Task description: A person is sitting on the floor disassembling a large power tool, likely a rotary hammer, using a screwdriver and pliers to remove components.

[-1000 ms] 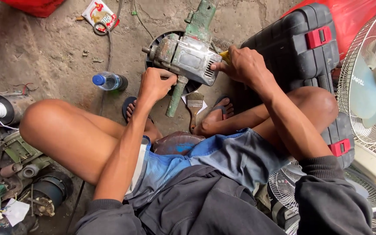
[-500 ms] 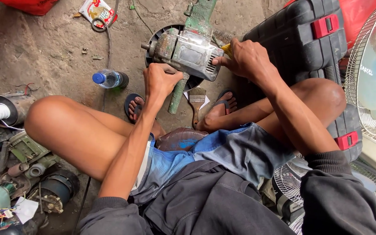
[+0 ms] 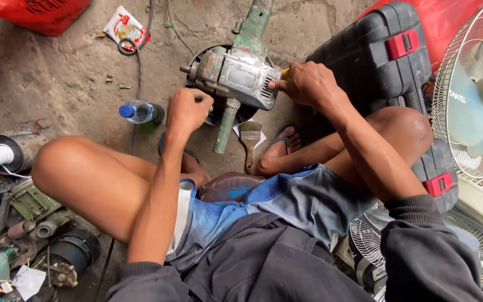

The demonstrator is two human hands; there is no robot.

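A worn green and grey power drill (image 3: pixel 240 72) lies on a round black part on the concrete floor in front of me. My left hand (image 3: pixel 187 109) is curled shut beside the drill's left end, close to its green side handle (image 3: pixel 225 127); I cannot see anything inside the fist. My right hand (image 3: pixel 307 84) presses against the drill's right end and grips a yellow-handled tool (image 3: pixel 284 74), mostly hidden by the fingers. I sit cross-legged with bare knees.
A black tool case (image 3: pixel 375 61) with red latches lies at the right, next to a white fan (image 3: pixel 479 95). A paintbrush (image 3: pixel 250 137) rests by my foot. A plastic bottle (image 3: pixel 140 112) lies left of the drill. Motor parts (image 3: pixel 18 223) crowd the lower left.
My left hand has slid a little left along the drill and closed more tightly. The right hand stays at the drill's right end.
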